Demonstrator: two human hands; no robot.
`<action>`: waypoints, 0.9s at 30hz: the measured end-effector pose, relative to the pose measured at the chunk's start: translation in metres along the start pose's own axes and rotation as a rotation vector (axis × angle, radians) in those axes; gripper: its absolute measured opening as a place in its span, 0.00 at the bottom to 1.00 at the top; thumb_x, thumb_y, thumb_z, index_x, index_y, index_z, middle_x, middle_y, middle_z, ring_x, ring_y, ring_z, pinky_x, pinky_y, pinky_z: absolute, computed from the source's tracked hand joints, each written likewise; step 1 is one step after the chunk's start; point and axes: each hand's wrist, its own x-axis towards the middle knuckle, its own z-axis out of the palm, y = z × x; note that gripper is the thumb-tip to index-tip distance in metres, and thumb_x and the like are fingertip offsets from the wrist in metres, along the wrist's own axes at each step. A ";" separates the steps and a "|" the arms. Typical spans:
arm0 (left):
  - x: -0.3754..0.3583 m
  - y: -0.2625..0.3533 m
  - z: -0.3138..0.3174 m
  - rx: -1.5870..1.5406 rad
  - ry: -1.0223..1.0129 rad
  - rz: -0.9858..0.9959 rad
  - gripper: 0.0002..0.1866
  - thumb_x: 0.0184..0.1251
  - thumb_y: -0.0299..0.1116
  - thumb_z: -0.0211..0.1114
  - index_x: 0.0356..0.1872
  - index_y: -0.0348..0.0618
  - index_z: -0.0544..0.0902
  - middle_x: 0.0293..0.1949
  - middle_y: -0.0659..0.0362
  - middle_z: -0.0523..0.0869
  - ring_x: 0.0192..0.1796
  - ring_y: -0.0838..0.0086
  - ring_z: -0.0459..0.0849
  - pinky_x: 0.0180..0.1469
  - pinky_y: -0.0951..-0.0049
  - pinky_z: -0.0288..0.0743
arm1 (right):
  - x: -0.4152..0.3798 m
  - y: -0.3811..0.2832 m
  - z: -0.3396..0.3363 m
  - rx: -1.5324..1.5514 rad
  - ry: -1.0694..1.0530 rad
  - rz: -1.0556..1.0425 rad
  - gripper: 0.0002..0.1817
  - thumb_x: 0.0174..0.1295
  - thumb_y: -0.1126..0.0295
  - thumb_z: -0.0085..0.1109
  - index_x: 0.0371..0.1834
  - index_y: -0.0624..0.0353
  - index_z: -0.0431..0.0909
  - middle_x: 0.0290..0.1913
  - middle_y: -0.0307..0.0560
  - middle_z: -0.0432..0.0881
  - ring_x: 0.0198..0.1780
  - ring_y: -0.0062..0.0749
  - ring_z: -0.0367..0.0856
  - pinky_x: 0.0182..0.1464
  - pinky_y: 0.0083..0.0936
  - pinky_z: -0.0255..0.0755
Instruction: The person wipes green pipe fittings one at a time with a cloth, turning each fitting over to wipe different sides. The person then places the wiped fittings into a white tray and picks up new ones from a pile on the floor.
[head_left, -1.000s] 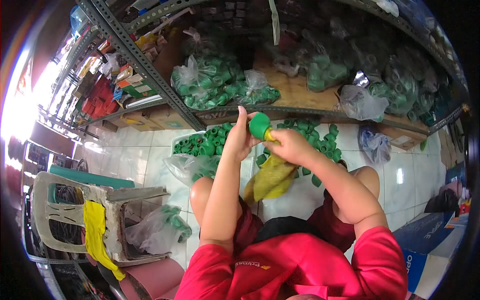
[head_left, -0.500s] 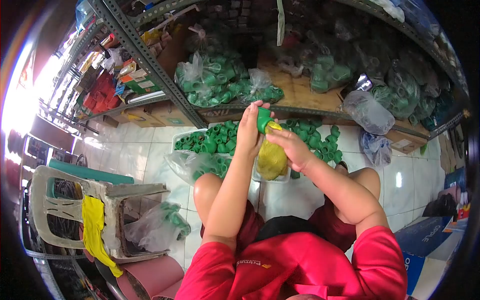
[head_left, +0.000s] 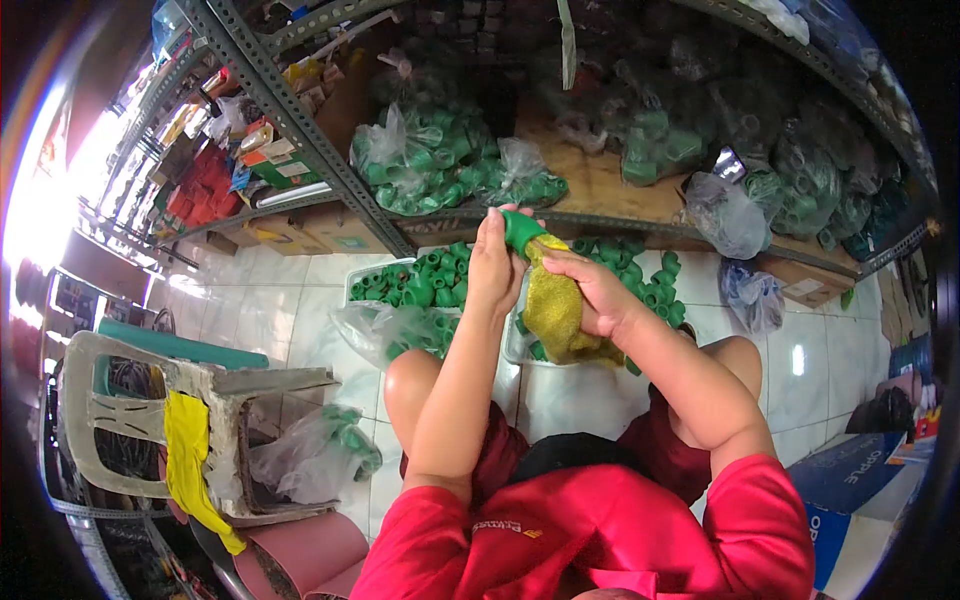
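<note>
My left hand (head_left: 494,262) is closed around a green pipe fitting (head_left: 522,230), an elbow by its look, held up in front of me. In my right hand (head_left: 598,292) is a yellow cloth (head_left: 553,308), pressed against the fitting's near end; its loose part hangs below my fingers. Beneath my hands, a white tray (head_left: 513,352) shows partly behind the cloth. Many green fittings (head_left: 430,280) fill another tray at left, and more green fittings (head_left: 655,290) lie in a pile to the right.
A metal shelf (head_left: 640,225) ahead carries bagged green fittings (head_left: 420,160). Clear plastic bags (head_left: 375,330) lie beside my left knee. To the left stands a worn plastic chair (head_left: 115,400) with a yellow cloth strip (head_left: 188,450) over it. Blue boxes (head_left: 840,490) sit at right.
The cloth has swung right and spread out, its lower end now reaching under my right wrist. The fitting has tilted and shifted slightly left in my left hand.
</note>
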 end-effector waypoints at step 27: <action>0.002 -0.091 -0.084 0.665 0.407 -0.644 0.32 0.56 0.42 0.62 0.59 0.41 0.60 0.51 0.52 0.72 0.48 0.61 0.74 0.47 0.51 0.68 | -0.055 -0.116 -0.015 -0.825 0.499 -0.552 0.26 0.58 0.66 0.56 0.60 0.59 0.64 0.51 0.42 0.72 0.50 0.21 0.70 0.52 0.17 0.63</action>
